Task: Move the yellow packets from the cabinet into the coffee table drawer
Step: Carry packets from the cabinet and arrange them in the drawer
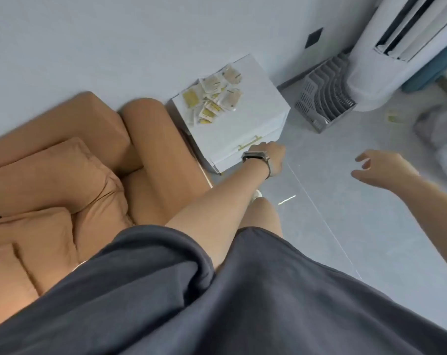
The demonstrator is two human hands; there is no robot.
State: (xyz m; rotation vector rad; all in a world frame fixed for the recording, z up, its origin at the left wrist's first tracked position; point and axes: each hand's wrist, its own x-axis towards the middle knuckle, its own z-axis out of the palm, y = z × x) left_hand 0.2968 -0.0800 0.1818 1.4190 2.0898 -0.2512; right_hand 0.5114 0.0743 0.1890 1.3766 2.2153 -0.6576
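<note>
On top of the white cabinet (245,116) yellow packets (213,97) lie loose, left hand (269,158) at its gold handle (249,142), fingers hidden, right hand (382,169) loosely open, empty; next: grab packets.

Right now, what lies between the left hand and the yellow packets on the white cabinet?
In the head view, only bare white cabinet top and a gold handle lie between the left hand and the yellow packets.
</note>
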